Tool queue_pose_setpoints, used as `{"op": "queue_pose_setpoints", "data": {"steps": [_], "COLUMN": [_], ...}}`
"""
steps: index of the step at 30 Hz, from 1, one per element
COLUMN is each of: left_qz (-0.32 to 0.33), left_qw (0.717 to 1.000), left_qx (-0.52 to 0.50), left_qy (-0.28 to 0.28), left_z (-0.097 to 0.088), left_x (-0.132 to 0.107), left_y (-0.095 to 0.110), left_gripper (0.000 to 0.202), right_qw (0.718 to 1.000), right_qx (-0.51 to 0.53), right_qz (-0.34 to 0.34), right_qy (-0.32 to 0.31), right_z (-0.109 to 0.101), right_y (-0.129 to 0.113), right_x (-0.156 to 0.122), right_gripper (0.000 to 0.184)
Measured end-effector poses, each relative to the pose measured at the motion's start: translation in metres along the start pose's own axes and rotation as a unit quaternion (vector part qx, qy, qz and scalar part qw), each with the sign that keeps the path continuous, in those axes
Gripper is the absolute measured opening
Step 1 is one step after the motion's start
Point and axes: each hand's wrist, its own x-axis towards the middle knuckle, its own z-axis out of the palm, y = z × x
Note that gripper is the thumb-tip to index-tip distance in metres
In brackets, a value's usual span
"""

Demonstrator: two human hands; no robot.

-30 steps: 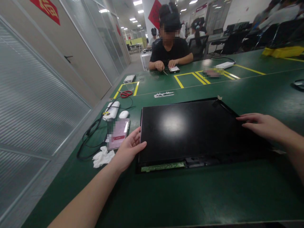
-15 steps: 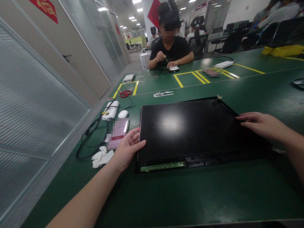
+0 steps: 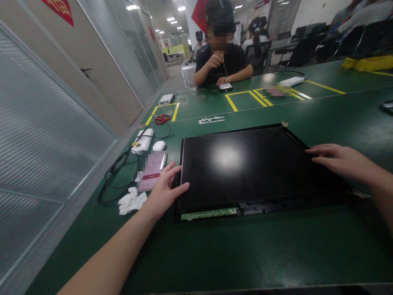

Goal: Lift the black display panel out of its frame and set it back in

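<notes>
A large black display panel lies flat on the green table, with a strip of green circuit board showing along its near edge. My left hand grips the panel's left edge, thumb on top and fingers curled beside it. My right hand rests on the panel's right edge with its fingers stretched out flat.
Left of the panel lie a phone, a white cloth, black cables, a white mouse and red scissors. A person sits across the table working on a small device. Yellow tape marks squares on the far table.
My hands and the panel have hardly moved. The person opposite raised one hand with a tool up from the small device.
</notes>
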Motion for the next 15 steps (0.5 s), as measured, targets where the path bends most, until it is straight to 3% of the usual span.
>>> {"op": "queue_pose_setpoints", "data": {"steps": [15], "left_qz": [0.021], "left_qw": [0.996], "left_qx": [0.082], "left_qy": [-0.022], "left_z": [-0.0040], "left_x": [0.0051], "left_y": [-0.0100], "left_gripper": [0.053], "right_qw": [1.000], "right_qx": [-0.011], "right_qz": [-0.023], "right_qy": [0.000], "right_z": [-0.0042], "right_y": [-0.0044], "right_x": [-0.0030], "right_gripper": [0.041]}}
